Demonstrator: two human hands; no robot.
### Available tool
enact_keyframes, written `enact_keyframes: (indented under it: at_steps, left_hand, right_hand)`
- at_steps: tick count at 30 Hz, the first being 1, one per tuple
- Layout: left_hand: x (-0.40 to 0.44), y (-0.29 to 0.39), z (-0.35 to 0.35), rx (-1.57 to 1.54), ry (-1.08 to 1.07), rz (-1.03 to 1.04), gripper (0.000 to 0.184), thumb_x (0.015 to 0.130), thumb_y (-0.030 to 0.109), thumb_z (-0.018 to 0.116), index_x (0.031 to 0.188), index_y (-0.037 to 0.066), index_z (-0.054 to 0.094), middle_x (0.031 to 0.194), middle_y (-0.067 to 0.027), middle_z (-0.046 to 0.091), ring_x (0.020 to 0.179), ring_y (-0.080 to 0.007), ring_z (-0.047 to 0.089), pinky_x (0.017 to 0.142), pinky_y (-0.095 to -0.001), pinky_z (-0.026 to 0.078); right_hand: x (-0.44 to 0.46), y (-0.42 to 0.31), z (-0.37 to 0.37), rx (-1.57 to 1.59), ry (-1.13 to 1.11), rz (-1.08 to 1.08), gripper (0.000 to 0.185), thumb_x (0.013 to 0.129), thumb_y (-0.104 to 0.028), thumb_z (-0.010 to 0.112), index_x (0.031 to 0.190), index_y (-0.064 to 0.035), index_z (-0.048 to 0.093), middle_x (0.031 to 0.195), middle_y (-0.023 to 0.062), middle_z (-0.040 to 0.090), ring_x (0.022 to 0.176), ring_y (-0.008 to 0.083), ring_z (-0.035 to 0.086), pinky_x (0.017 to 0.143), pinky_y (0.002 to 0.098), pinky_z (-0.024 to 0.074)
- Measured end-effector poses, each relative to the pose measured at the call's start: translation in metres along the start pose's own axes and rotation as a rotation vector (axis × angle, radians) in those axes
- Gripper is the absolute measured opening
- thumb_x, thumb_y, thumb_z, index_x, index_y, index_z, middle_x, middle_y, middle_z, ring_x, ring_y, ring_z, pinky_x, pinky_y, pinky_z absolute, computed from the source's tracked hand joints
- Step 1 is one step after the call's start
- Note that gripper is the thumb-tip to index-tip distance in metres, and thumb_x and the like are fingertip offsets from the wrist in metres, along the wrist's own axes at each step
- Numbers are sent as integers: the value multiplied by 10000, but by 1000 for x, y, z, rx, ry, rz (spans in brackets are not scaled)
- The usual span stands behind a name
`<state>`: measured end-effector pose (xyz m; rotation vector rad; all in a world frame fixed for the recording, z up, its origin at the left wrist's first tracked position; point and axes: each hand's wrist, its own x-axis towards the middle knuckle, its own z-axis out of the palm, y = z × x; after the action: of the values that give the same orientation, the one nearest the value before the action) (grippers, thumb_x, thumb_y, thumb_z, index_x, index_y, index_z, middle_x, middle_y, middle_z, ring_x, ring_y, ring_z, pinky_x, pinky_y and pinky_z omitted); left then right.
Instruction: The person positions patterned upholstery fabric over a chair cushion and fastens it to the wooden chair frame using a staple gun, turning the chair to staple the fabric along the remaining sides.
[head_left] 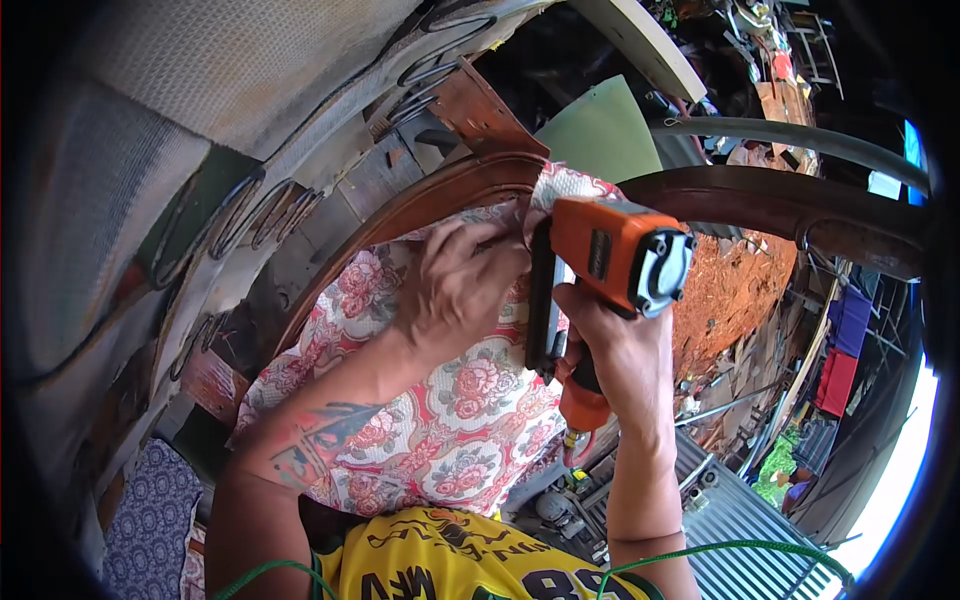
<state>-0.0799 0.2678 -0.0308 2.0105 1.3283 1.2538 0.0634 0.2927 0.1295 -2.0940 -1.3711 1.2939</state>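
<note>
An orange and black pneumatic staple gun (612,250) is gripped in my right hand (615,335), its fingers wrapped round the handle. The nose of the gun points up at the edge of a floral fabric (470,385), near a curved brown wooden frame (400,220). My left hand (462,280) presses on the fabric just left of the gun, close to the frame's edge. Its fingers are bent and partly blurred, and whether they pinch the cloth is hard to see. An air hose fitting (573,440) hangs from the bottom of the gun's handle.
Upholstered seating with exposed coil springs (240,215) stands at the left. A dark curved wooden arm (770,200) extends right of the gun. Behind are reddish ground (730,290), a green foam piece (605,130) and a corrugated metal sheet (745,520). A green cord (740,546) crosses near my body.
</note>
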Motion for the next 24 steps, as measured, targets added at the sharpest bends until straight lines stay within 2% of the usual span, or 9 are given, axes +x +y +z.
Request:
enact_keyframes:
  at_steps: [4,6,8,11,16,20,22,23,24]
  left_hand:
    - [-1,1,-2,37,-50,73,184,835,36,714,1013,78,739,1196,-65,759,1168,-266,672,1003,-460,493]
    - [-1,0,-2,44,-43,82,194,821,37,719,1008,82,745,1190,-59,759,1170,-269,670,1009,-461,493]
    - [0,3,-1,54,-40,88,204,807,37,724,1003,86,752,1185,-53,759,1173,-271,668,1016,-463,494]
    - [5,4,0,70,4,60,181,847,29,728,1020,79,748,1150,-54,757,1134,-282,665,998,-462,497]
    - [24,-38,9,-36,106,-251,163,944,34,716,1104,49,737,1123,-106,748,1027,-307,655,927,-455,513]
    - [33,-32,-4,258,299,-185,209,936,-3,687,1141,15,724,1152,-149,743,1101,-329,670,996,-468,518]
    - [3,0,-1,-95,-77,-239,301,925,-42,646,1225,-43,674,1251,-187,704,1236,-350,643,1121,-522,481]
    - [-3,19,-7,65,-193,-221,468,979,90,618,1411,-81,566,1470,-224,584,1415,-376,539,1267,-514,341]
    - [-7,27,-7,68,-194,-227,468,979,90,618,1411,-81,566,1470,-224,584,1415,-376,539,1267,-514,341]
  right_hand:
    - [-6,-5,-1,39,23,109,321,899,-58,724,1216,-10,730,724,27,668,524,94,612,485,297,496]
    - [-5,-2,-2,67,44,116,189,867,-129,773,987,-10,689,664,31,626,508,124,609,490,288,507]
    - [-5,1,-3,71,50,116,198,865,-128,774,1001,-13,687,667,29,625,510,123,609,492,285,504]
    - [-5,1,-2,108,21,142,284,922,-74,744,1192,7,708,670,7,644,510,92,599,482,281,486]
    - [-4,1,-4,100,6,130,142,926,-109,758,1004,-6,698,640,9,635,501,104,598,486,288,489]
    - [2,3,-5,70,-6,115,144,926,-134,750,938,-9,679,616,17,626,492,108,595,480,298,491]
    - [4,2,-6,66,-20,144,152,926,-140,748,942,-4,683,609,17,618,491,109,595,473,303,488]
    - [5,0,-6,54,-28,131,153,928,-145,746,939,-5,686,610,16,620,495,110,600,472,307,489]
    - [6,-1,-6,42,-35,123,154,930,-149,744,936,-6,688,611,15,623,499,110,606,470,310,490]
